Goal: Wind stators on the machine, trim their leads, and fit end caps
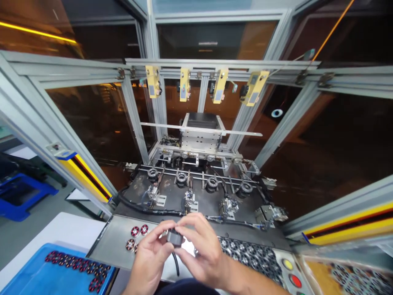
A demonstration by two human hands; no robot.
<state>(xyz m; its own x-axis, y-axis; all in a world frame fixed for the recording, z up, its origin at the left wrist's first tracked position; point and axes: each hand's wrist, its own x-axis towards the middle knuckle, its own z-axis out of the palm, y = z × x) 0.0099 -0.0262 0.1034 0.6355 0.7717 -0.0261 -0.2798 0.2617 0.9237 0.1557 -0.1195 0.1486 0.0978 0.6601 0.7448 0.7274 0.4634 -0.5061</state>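
Both my hands meet low in the middle of the view over a steel shelf [110, 239]. My left hand [150, 256] and my right hand [201, 248] pinch a small dark round part [175, 237] between their fingertips, and a black cable [176, 264] hangs down from it. Just left of my left hand, three red wound rotor discs [135, 237] lie on the shelf. Behind my hands is a machine bed with a row of round black fixtures [181, 178].
A blue tray [37, 278] at the bottom left holds several red wound discs. A dark tray [251, 256] of silver round parts lies right of my hands, beside a yellow button [287, 264] and a red button [295, 280]. Aluminium frames and yellow light-curtain bars [89, 178] flank the opening.
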